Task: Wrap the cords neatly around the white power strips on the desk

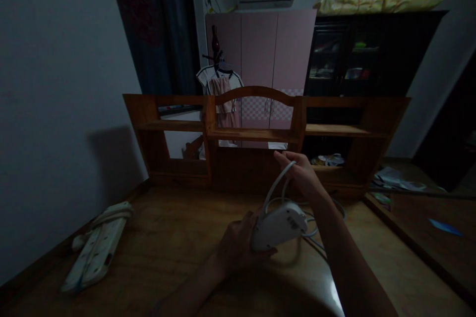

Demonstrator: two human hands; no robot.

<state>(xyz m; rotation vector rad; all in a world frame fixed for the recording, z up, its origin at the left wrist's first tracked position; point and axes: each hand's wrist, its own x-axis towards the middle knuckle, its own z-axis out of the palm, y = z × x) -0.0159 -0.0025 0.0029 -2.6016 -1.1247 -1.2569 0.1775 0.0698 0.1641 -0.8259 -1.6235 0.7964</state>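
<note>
Left fingers (247, 223) clamp a white device (277, 230), right fingers (279, 157) its cable (274, 184), a wooden shelf unit (253, 133) ahead.

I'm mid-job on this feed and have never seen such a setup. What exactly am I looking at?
There is no machine here: a person works bare-handed, with a left hand and a right hand. The single picture comes from a camera worn on that person's head, looking forward and down. The left hand holds a white block, probably a power strip, with dark markings on the visible side. The right hand holds up a loop of pale cord. On the wooden surface, over to the left, lies a pale strip with a cord wound around it. Beyond stands a wooden shelf unit.
</note>
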